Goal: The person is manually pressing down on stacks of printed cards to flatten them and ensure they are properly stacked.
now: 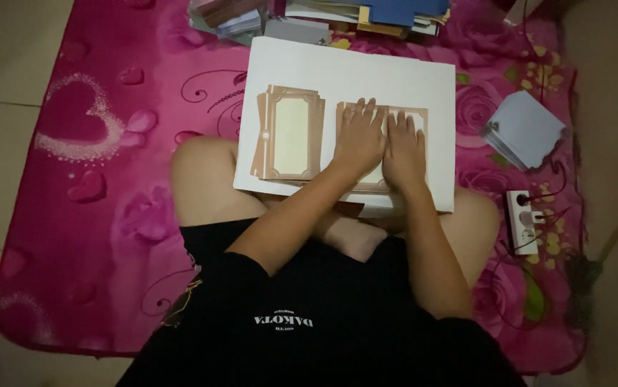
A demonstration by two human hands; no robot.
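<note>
So the thing being worked on is a flat card (pixel 416 118), tan-brown border with a pale cream panel inside, kind of a decorative frame look with notched corners. It's lying on a big white board (pixel 352 72) that's resting across the person's lap. Most of the card is covered up by the hands, only the top edge, the right strip and a bit of the bottom edge peek out.

Both hands are palm-down right on top of it, side by side and nearly touching. Left hand (pixel 359 140) has its fingers slightly spread, pointing toward 12 o'clock, tips reaching the card's top border. Right hand (pixel 403 147) is flat too, fingers a bit closer together, also pointing to 12. No pinching, just pressing flat. The card sticks out past the fingertips at 12 and past the right hand at 3 o'clock.

At 9 o'clock from the hands, just beside them on the same board, there's a small stack of matching cards (pixel 289 134), slightly fanned.

Further out on the pink floral mat (pixel 94 186): a pile of bluish-grey cards (pixel 525 129) at 3 o'clock, a white power strip (pixel 522 218) around 4, and a messy heap of paper (pixel 330 18) at 12.
</note>
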